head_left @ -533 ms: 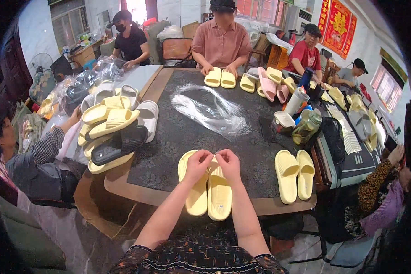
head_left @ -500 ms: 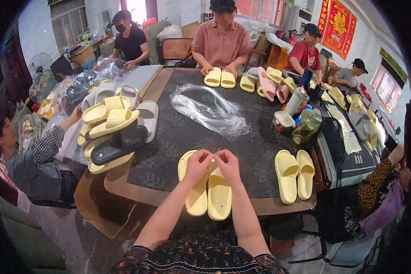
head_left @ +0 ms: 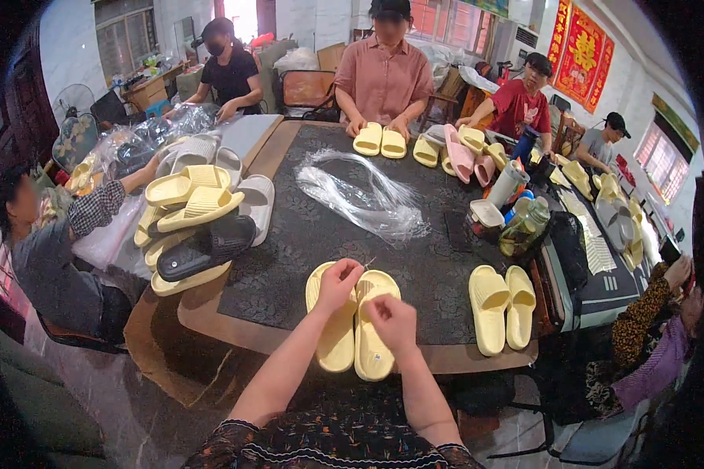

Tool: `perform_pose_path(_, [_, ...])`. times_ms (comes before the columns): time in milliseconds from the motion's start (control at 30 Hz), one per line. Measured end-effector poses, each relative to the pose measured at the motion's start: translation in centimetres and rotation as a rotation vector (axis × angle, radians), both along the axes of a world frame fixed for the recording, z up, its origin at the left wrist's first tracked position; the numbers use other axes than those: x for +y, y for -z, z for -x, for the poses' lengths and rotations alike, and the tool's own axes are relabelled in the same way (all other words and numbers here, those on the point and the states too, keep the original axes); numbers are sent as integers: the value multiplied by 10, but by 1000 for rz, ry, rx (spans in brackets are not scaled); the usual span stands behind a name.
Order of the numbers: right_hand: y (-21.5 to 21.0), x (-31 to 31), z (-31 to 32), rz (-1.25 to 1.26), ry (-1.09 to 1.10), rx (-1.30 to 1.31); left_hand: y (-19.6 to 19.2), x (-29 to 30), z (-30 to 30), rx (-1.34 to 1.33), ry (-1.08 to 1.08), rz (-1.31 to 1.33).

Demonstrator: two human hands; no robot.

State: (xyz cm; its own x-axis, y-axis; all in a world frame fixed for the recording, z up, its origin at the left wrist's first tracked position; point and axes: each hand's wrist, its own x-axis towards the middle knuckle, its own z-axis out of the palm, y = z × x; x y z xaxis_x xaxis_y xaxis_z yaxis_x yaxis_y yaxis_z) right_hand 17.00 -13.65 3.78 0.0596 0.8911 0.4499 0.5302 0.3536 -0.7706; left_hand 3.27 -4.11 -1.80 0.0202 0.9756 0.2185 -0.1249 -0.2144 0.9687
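Note:
A pair of yellow slide sandals (head_left: 376,356) lies side by side in front of me at the near table edge, toes away from me. Over the left sandal's strap, my left hand (head_left: 339,283) is closed in a pinch, with a thin clear plastic strand (head_left: 370,261) sticking out by its fingertips. My right hand (head_left: 393,319) hovers above the right sandal's footbed with its fingers curled together. Whatever that hand may hold is hidden. A loose bundle of clear plastic strands (head_left: 360,195) rests on the dark tabletop beyond the sandals.
To the right stands another yellow sandal pair (head_left: 489,316). Yellow, grey and black sandals are piled at left (head_left: 195,211). Bottles (head_left: 524,227) and a lidded tub (head_left: 485,215) stand at right. Across the table, a person (head_left: 383,78) touches yellow sandals (head_left: 380,140); other people sit around.
My hands were together at the straps; the right hand has moved down and toward me, while the left stays near the straps. A person in red now reaches toward the sandals at far right.

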Motion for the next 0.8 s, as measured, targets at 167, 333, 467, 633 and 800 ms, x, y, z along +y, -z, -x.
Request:
perform_pose_path(167, [16, -25, 3, 347, -45, -479, -9, -4, 1, 14, 7, 5])
perform_pose_path(333, [20, 3, 25, 352, -26, -611, -10, 5, 3, 120, 72, -23])
perform_pose_path(467, [49, 14, 21, 276, 81, -583, -31, 4, 19, 227, -28, -166])
perform_pose_path(633, [45, 9, 21, 230, 90, -566, -79, -5, 92, 278, -713, -300])
perform_pose_path(800, [41, 8, 25, 251, 86, -553, -90, 16, 214, 1093, -1251, -266])
